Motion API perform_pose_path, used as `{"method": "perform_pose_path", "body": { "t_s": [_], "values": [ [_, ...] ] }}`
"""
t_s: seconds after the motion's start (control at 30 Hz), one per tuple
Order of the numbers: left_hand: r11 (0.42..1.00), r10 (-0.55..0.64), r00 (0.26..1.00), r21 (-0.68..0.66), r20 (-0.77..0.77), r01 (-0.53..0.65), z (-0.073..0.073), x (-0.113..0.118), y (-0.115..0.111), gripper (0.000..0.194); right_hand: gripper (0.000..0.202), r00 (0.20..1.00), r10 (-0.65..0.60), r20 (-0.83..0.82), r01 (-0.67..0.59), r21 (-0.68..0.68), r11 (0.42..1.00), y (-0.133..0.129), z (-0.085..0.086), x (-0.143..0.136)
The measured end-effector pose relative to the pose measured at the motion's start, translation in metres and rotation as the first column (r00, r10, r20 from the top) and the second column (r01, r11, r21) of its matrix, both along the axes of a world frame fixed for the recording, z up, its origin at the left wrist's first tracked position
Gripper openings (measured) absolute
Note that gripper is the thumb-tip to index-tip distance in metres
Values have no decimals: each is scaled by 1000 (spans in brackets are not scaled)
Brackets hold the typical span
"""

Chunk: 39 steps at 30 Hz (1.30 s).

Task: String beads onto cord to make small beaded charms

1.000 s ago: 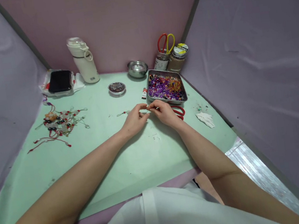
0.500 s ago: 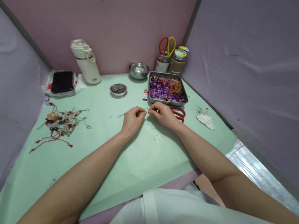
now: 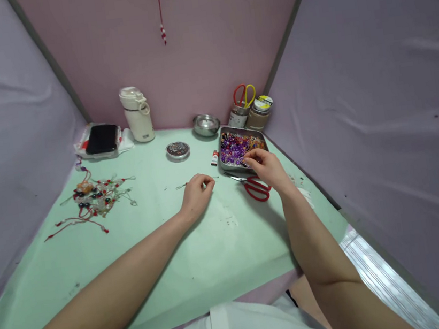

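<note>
My left hand (image 3: 198, 195) is closed on a thin cord (image 3: 182, 186), whose looped end sticks out to the left and whose tip shows just right of the fingertips. My right hand (image 3: 265, 167) is over the near edge of the metal tray (image 3: 224, 167) of purple and orange beads (image 3: 235, 149). Its thumb and index finger are pinched together, and anything between them is too small to make out. Red-handled scissors (image 3: 255, 188) lie on the green mat below that hand, blades pointing left.
Beaded cords (image 3: 93, 196) lie in a pile at the left. Along the back stand a phone (image 3: 102, 139), a white bottle (image 3: 140, 120), a steel bowl (image 3: 206, 125) and jars (image 3: 259, 116). A round container (image 3: 178, 151) sits mid-table.
My right hand has moved away from my left hand, rightward to the bead tray, uncovering the scissors. My left hand keeps its pinch on the cord. The view has tilted up slightly.
</note>
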State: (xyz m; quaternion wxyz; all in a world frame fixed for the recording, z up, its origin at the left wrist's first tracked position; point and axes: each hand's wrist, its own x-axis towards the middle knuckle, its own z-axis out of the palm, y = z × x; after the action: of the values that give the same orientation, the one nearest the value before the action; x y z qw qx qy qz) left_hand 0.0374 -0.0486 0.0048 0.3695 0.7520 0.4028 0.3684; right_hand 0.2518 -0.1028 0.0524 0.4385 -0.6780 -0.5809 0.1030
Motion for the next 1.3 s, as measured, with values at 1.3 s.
{"method": "perform_pose_path", "body": {
  "t_s": [1.3],
  "values": [
    [998,57,996,4,-69,-57,-5,-4,6,17,11,823,313,473,16,-572,820,92,4,38]
  ]
}}
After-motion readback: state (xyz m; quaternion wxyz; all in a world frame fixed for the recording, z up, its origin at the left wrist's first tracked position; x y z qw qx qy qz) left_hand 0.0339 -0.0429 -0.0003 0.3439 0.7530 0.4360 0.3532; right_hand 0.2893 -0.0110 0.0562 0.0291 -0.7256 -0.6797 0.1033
